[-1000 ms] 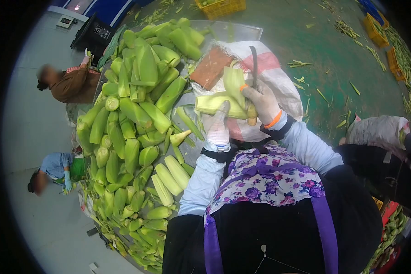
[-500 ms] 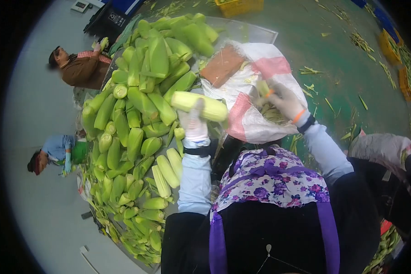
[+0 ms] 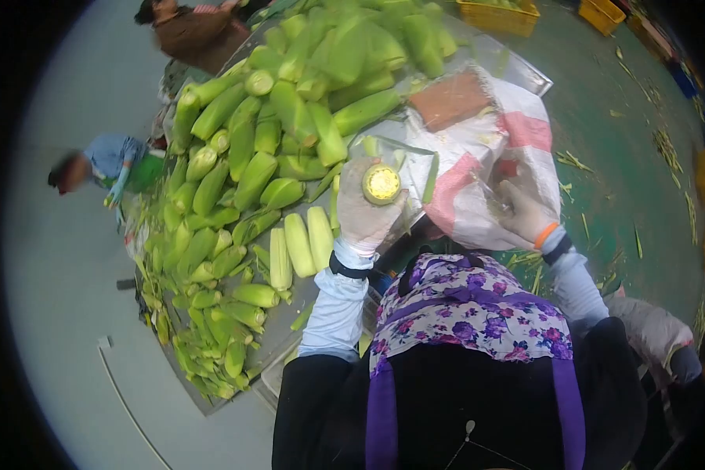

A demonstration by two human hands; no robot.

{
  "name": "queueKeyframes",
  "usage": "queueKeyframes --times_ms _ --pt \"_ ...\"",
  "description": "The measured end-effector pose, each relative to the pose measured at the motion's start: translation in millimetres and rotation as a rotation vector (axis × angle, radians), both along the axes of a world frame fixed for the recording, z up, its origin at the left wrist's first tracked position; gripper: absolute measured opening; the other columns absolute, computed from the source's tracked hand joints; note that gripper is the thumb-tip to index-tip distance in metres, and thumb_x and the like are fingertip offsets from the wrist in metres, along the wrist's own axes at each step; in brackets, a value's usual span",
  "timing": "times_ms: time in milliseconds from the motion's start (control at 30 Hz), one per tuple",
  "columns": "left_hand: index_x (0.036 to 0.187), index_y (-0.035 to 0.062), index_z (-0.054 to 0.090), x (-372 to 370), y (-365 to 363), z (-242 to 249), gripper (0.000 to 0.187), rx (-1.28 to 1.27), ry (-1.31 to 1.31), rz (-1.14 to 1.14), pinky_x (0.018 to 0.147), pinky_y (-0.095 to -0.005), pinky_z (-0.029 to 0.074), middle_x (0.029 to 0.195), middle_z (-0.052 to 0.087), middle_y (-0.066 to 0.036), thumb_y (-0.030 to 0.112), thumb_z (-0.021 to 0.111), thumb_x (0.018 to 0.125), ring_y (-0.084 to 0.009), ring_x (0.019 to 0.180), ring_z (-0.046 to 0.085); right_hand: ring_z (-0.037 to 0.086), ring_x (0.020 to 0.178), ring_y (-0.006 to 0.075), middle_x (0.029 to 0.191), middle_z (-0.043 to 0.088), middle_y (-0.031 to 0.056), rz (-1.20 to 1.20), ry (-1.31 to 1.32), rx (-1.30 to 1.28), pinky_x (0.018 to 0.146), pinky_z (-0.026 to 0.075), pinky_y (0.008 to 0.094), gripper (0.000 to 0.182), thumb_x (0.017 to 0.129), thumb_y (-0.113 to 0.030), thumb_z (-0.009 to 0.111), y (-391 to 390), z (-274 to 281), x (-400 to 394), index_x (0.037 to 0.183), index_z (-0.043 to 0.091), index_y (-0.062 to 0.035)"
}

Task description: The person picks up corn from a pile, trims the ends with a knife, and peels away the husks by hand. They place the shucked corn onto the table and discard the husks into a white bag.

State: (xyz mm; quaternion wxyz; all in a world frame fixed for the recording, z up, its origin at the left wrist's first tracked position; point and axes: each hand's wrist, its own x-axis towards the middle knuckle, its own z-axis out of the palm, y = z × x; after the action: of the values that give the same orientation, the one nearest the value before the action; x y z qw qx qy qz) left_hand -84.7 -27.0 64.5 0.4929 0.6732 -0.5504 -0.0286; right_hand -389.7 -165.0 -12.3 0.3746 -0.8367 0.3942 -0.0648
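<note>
My gloved left hand is wrapped round a corn cob, whose round, pale yellow cut end faces up toward me. My gloved right hand is at the right side of a white and pink woven sack, its fingers bent against the material; whether something small is between them I cannot make out. A brown block lies on top of the sack. Left of my left hand, three peeled pale cobs lie side by side on the metal table. Green husked corn is heaped beyond them.
Two people stand across the table, one in brown, one in blue. Yellow crates stand on the green floor, with strips of husk scattered about. At the lower right is a pale sack.
The cob in my left hand has turned from lying sideways to end-on. My right hand has moved lower on the sack, and the green piece it held no longer shows. The view has shifted.
</note>
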Motion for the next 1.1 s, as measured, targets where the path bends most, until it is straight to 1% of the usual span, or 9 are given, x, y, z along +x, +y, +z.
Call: queueKeyframes --times_ms 33,167,200,300,433,633,733,867,1100 --pt "0.119 0.0008 0.056 8.5 10.5 1.7 0.062 -0.017 -0.141 0.039 0.095 -0.0372 0.050 0.112 0.062 -0.015 0.012 0.086 0.066 -0.0275 0.102 0.061 0.062 0.101 0.0389 0.104 0.064 0.0231 0.056 -0.013 -0.011 0.089 0.048 0.0423 0.050 0.081 -0.012 0.060 -0.1 15.2 2.3 0.130 0.050 -0.0057" --pt "0.122 0.0016 0.056 57.3 60.9 18.9 0.066 0.370 -0.127 0.223 0.100 -0.0410 0.046 0.119 0.059 -0.020 0.025 0.085 0.067 -0.0360 0.111 0.058 0.057 0.114 0.0368 0.131 0.054 0.0250 0.019 -0.252 0.198 0.095 0.047 0.0402 0.063 0.082 -0.015 0.065 0.5 29.2 7.9 0.140 0.045 -0.0013" --pt "0.123 0.0016 0.056 77.6 75.6 19.8 0.067 0.486 -0.091 0.266 0.101 -0.0410 0.046 0.121 0.058 -0.020 0.028 0.084 0.068 -0.0364 0.113 0.057 0.056 0.120 0.0355 0.132 0.055 0.0268 0.070 -0.081 0.022 0.096 0.048 0.0401 0.072 0.084 -0.019 0.068 -8.9 9.7 0.0 0.147 0.038 0.0002" --pt "0.130 0.0019 0.052 141.4 117.0 -1.5 0.074 0.766 -0.067 0.398 0.103 -0.0418 0.045 0.128 0.055 -0.022 0.032 0.083 0.070 -0.0381 0.119 0.054 0.060 0.116 0.0348 0.122 0.062 0.0252 -0.022 0.276 0.000 0.097 0.047 0.0405 0.073 0.084 -0.020 0.068 0.0 26.5 16.0 0.147 0.037 -0.0002" --pt "0.135 0.0011 0.044 172.6 146.0 -43.1 0.079 1.180 -0.075 0.495 0.105 -0.0440 0.044 0.132 0.051 -0.026 0.033 0.080 0.073 -0.0404 0.127 0.048 0.066 0.105 0.0306 0.114 0.065 0.0234 0.107 0.072 -0.179 0.090 0.051 0.0370 0.075 0.080 -0.010 0.068 19.0 44.1 45.3 0.148 0.038 -0.0001" --pt "0.143 -0.0041 0.037 196.2 169.4 -69.1 0.081 1.032 -0.211 0.505 0.109 -0.0433 0.041 0.141 0.045 -0.028 0.028 0.074 0.078 -0.0414 0.130 0.046 0.065 0.102 0.0362 0.109 0.065 0.0249 0.045 0.028 -0.114 0.088 0.050 0.0402 0.069 0.084 -0.012 0.066 32.6 52.8 61.9 0.147 0.039 -0.0001" --pt "0.142 0.0005 0.039 209.4 170.5 -83.7 0.077 0.991 -0.218 0.477 0.108 -0.0450 0.041 0.138 0.047 -0.027 0.027 0.075 0.078 -0.0418 0.130 0.046 0.066 0.101 0.0356 0.110 0.065 0.0244 0.008 0.085 -0.142 0.087 0.051 0.0398 0.069 0.085 -0.014 0.067 34.8 65.9 67.6 0.147 0.040 -0.0007" --pt "0.139 -0.0004 0.042 208.8 158.7 -69.0 0.072 1.094 -0.158 0.512 0.104 -0.0455 0.044 0.135 0.051 -0.029 0.026 0.074 0.081 -0.0441 0.124 0.052 0.064 0.102 0.0374 0.111 0.065 0.0225 -0.053 0.092 -0.316 0.091 0.049 0.0425 0.063 0.083 -0.009 0.065 41.7 67.0 65.5 0.142 0.044 -0.0034" --pt "0.137 -0.0019 0.045 239.2 138.4 -65.0 0.070 1.267 -0.131 0.473 0.105 -0.0437 0.044 0.128 0.058 -0.030 0.032 0.073 0.083 -0.0427 0.122 0.055 0.064 0.105 0.0366 0.116 0.064 0.0233 -0.141 0.045 -0.178 0.093 0.049 0.0413 0.061 0.084 -0.011 0.065 40.9 50.3 47.9 0.142 0.044 -0.0025"
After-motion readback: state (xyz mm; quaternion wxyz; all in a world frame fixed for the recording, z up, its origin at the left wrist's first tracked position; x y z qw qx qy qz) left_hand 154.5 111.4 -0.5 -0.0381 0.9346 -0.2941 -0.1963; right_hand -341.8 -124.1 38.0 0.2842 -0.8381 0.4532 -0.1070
